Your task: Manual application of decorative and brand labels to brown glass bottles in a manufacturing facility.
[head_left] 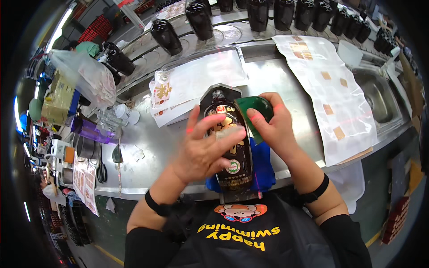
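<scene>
We saw a dark brown bottle point(232, 152) lying on its side on a blue pad point(263, 167) at the near edge of the steel workbench point(147, 152), its neck pointing away from the person and its gold-and-red front label facing up. The left hand point(203, 149) lay flat across the bottle's label, fingers spread and open, the fingertips pressing on the label rather than closing round the glass. The right hand point(275, 125) sat just beside the bottle's shoulder, its fingers closed on a green plastic scraper point(252, 111), the flat edge of which touched the upper right of the bottle.

Behind the bottle lay a stack of white label sheets point(196, 82) with gold print, and to the right a long backing sheet point(330, 94) with a few tan stickers left on it, draped over the bench toward a steel sink point(380, 96). Farther back, a row of more dark bottles point(199, 20) stood on a conveyor with round pads. To the left we saw a clear plastic bag point(85, 76), a purple cylinder point(91, 131) and scissors point(102, 172).
</scene>
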Demonstrator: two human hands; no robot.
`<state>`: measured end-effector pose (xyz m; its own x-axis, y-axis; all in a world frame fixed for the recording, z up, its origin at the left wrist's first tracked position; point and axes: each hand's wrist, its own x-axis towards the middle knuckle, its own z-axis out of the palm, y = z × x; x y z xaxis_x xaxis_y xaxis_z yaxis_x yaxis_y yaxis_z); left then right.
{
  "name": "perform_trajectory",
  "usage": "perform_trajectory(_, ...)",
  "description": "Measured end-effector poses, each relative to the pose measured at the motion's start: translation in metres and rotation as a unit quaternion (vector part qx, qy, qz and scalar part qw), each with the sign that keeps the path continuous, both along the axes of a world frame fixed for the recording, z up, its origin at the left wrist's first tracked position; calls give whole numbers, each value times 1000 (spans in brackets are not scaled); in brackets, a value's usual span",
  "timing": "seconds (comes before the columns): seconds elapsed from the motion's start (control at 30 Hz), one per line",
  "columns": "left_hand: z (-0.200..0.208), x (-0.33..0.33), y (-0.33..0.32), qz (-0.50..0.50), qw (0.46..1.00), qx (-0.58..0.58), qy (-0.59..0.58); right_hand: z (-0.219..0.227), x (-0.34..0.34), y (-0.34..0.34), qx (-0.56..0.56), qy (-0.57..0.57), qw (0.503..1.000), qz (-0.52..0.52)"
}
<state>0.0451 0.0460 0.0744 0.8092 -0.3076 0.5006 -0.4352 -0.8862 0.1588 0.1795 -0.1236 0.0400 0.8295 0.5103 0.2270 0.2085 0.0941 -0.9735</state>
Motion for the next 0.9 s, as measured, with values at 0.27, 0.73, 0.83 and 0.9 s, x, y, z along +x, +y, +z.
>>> perform_trajectory(0.27, -73, -67, -43, 169, 963, -196, 73, 62, 15, 20, -71, -286, 930, 218)
perform_trajectory(0.73, -73, -70, -48, 205, 964, -169, -8, 88, -44, 1, -132, -481, 800, 334)
perform_trajectory(0.83, -69, -68, -52, 188, 964, -185, -1, 74, -12, 2, -139, -335, 892, 271)
perform_trajectory(0.9, -62, -70, -49, 179, 964, -196, 24, 62, 15, 7, -175, -433, 884, -18)
